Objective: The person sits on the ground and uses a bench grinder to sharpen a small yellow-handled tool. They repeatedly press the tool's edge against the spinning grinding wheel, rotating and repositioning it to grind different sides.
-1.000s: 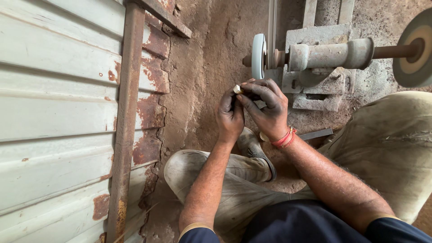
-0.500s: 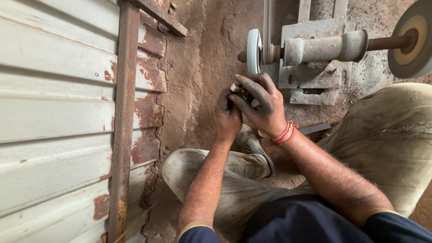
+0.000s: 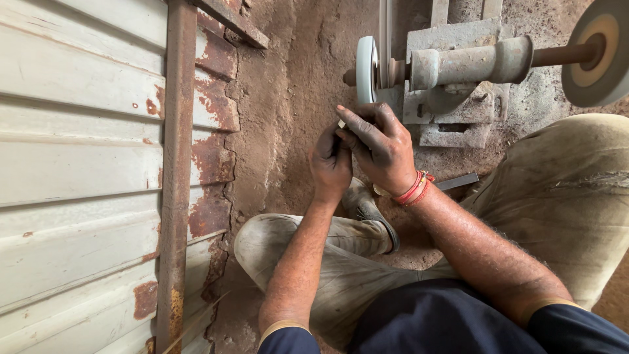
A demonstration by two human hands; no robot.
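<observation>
My left hand (image 3: 329, 164) and my right hand (image 3: 377, 145) are pressed together over my lap, both pinching one small pale piece (image 3: 341, 123) that barely shows between the fingertips. What the piece is cannot be made out. A red thread band (image 3: 415, 189) circles my right wrist. Just beyond the fingertips stands a thin white grinding wheel (image 3: 366, 69) on a shaft; the piece is close to its rim but apart from it.
The shaft runs through a dusty grey bearing block (image 3: 466, 64) to a larger grey wheel (image 3: 599, 52) at the top right. A corrugated metal wall with a rusty post (image 3: 177, 164) fills the left. My dusty trouser legs (image 3: 570, 196) rest on the dirt floor.
Both hands dipped closer to the wheel half a second ago, then drew back slightly toward me, still holding the piece together.
</observation>
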